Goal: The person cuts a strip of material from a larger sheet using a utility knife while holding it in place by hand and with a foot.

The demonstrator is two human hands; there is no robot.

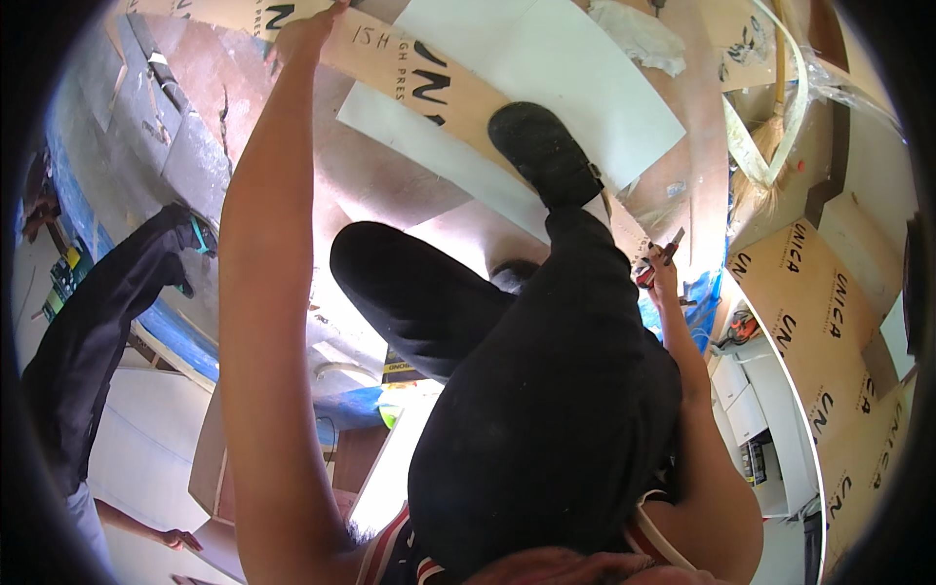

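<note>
The head view looks down on a workshop floor (390, 185) of reddish-brown sheet, strewn with panels: a long brown plywood strip (390, 68) with dark lettering runs from the upper left toward the middle, white boards (575, 78) lie beneath and beside it, and more brown lettered boards (829, 322) lean along the right. A blue sheet (185, 341) shows at the left, and white cabinets (751, 409) stand at the lower right. The person's black shoe (546, 146) is planted on the plywood strip, the dark trouser leg filling the centre. The left hand (307, 29) reaches far forward and rests on the strip's upper end, its fingers pressed flat on the wood as far as can be seen. The right hand (663, 268) sits low beside the knee, near the strip's lower end, fingers closed around a small red-handled tool (661, 255). Another person in dark clothes (107, 331) stands at the left.
</note>
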